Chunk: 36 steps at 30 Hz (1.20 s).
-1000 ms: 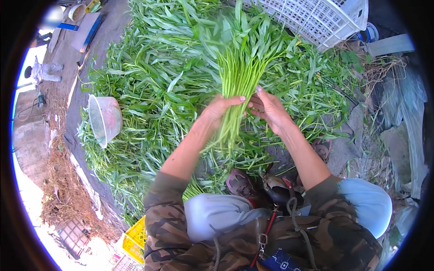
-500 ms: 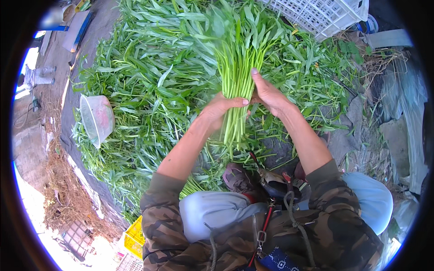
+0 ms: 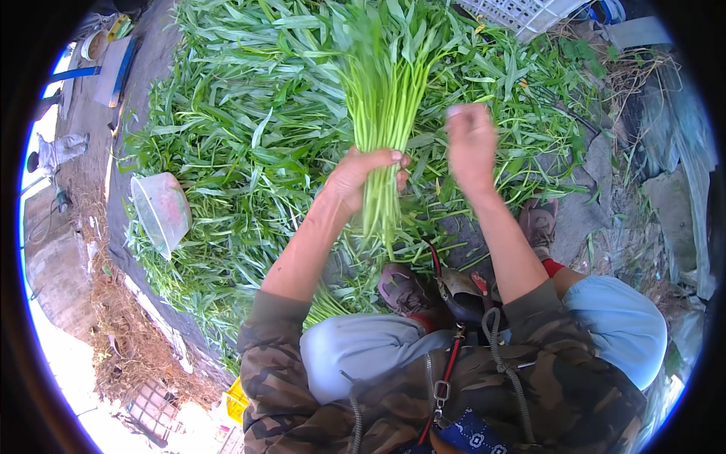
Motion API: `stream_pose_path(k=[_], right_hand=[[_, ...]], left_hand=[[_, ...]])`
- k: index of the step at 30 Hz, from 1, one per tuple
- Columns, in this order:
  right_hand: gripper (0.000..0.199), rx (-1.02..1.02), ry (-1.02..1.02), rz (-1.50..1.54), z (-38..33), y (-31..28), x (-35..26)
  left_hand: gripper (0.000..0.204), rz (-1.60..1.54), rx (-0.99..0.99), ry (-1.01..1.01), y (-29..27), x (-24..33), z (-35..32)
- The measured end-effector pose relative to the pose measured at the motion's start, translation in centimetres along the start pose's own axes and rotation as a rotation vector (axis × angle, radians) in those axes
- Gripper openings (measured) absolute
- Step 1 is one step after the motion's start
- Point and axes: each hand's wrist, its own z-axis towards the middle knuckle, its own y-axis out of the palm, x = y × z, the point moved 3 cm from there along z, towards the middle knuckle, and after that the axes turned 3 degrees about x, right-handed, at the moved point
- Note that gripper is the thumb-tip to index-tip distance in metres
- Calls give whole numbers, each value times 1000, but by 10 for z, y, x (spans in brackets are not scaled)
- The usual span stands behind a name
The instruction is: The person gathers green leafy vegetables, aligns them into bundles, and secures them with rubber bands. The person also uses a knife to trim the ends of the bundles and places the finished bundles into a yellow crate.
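Right hand (image 3: 470, 144) lifts off the long green leafy stem bundle (image 3: 384, 113), fingers loose.
Left hand (image 3: 361, 175) clamps stems; greens pile (image 3: 227, 151) all around.

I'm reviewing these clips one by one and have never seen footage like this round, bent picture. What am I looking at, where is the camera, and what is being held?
There is no machine here: a person works with bare hands. The camera sits on the person's head and looks down, and its wide lens bends the edges into a circle. The left hand grips a bunch of long green stems around its lower part, leaves pointing away. The right hand is raised beside the bunch, blurred, and appears not to hold it. Below lies a wide heap of leafy greens spread on the ground. A clear plastic bowl lies at its left edge, and a white plastic crate shows at the top. The person's knees and shoes are at the bottom.
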Motion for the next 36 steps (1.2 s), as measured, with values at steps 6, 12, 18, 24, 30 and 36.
stream_pose_path(k=[6,12,18,24,30,36], right_hand=[[29,-207,378,168,-22,7,8],[29,-533,218,201,-32,48,2],[26,-659,394,234,-35,62,-10],[19,-633,226,72,-28,63,-7],[11,-356,209,122,-18,46,3],[31,123,681,632,-3,10,2]], left_hand=[[75,-434,-457,74,-8,12,-8],[60,-726,-523,51,-8,15,-9],[53,-761,-542,89,-26,4,-7],[52,-735,-499,73,-29,0,-3],[69,-696,-583,59,-23,7,-2],[80,-725,-608,67,-22,6,-2]])
